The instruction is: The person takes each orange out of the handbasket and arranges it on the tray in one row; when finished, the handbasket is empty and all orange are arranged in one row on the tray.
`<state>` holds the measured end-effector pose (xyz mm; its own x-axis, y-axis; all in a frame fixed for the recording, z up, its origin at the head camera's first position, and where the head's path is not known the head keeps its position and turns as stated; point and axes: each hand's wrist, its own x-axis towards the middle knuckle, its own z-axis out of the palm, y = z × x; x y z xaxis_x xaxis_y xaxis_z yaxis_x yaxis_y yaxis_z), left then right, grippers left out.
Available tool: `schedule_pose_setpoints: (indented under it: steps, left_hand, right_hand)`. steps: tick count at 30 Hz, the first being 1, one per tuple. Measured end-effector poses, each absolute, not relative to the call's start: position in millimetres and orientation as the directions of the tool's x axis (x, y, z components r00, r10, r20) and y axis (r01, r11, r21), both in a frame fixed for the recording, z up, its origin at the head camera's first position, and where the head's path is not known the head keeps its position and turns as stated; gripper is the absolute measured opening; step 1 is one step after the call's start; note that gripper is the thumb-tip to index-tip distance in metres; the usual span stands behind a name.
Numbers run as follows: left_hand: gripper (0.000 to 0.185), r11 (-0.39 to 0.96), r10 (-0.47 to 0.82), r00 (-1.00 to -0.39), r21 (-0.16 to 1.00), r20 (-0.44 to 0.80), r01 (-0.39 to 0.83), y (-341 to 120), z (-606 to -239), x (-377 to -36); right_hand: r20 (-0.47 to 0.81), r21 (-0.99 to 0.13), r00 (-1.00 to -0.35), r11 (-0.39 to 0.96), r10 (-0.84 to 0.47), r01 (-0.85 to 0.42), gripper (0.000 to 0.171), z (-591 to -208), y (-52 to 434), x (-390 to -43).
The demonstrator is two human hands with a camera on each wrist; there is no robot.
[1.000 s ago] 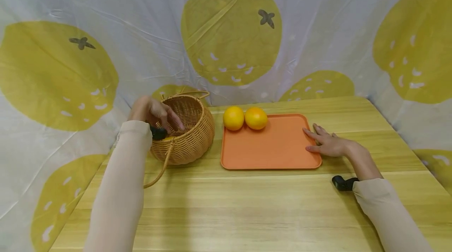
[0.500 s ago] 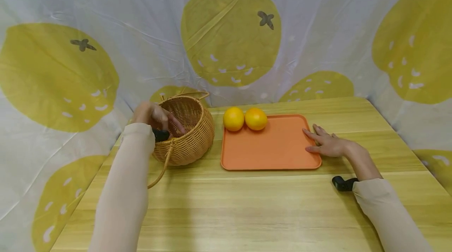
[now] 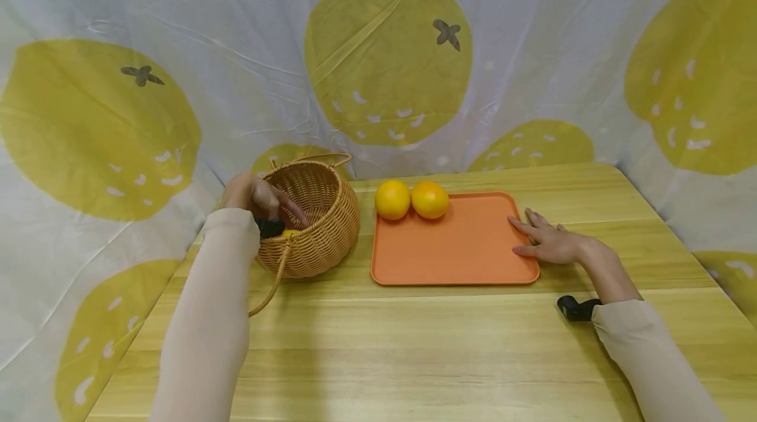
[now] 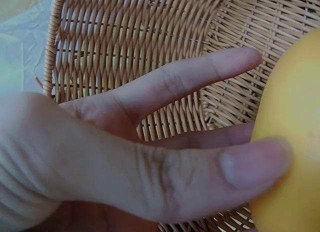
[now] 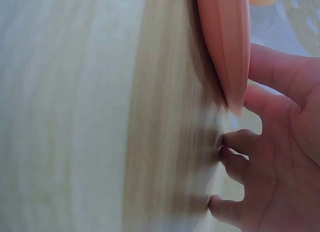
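Wooden table (image 3: 414,343): two tray oranges (image 3: 393,199), hands grasping one basket orange (image 4: 292,142), other released.

You're at a staged tabletop setup, prob. a recording booth: wood-grain table (image 3: 414,343) w/ a creased citrus-print cloth backdrop (image 3: 236,47) hung behind and beside it, beyond your fingers.
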<state>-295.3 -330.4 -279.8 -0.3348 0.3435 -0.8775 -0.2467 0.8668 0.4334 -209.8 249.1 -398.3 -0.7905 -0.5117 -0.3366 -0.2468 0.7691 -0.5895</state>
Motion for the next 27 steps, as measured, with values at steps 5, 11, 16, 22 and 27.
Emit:
schedule_pose_setpoints:
  steps: [5, 11, 16, 22, 27]
  left_hand:
    - [0.074, 0.865, 0.343, -0.386, 0.448, -0.856, -0.225, -332.9, -282.1, -296.3]
    - [0.051, 0.858, 0.308, -0.438, 0.446, -0.845, -0.256, -334.4, -285.2, -293.8]
    - [0.052, 0.876, 0.289, -0.460, 0.425, -0.839, -0.226, -335.4, -285.7, -291.2]
    - [0.059, 0.869, 0.315, -0.417, 0.436, -0.853, -0.233, -334.9, -287.3, -292.5]
    - [0.057, 0.858, 0.364, -0.413, 0.473, -0.835, -0.201, -336.0, -288.3, -294.7]
  right_hand:
    - [-0.339, -0.586, -0.790, 0.772, -0.511, -0.247, 0.087, -399.3, 249.7, -210.1]
    - [-0.339, -0.583, -0.789, 0.773, -0.512, -0.251, 0.087, -400.3, 249.1, -211.2]
    - [-0.339, -0.581, -0.789, 0.774, -0.512, -0.253, 0.087, -400.6, 248.2, -211.7]
    - [-0.337, -0.583, -0.790, 0.773, -0.512, -0.252, 0.087, -401.1, 248.9, -211.4]
    - [-0.337, -0.586, -0.791, 0.771, -0.511, -0.249, 0.087, -401.6, 250.2, -211.2]
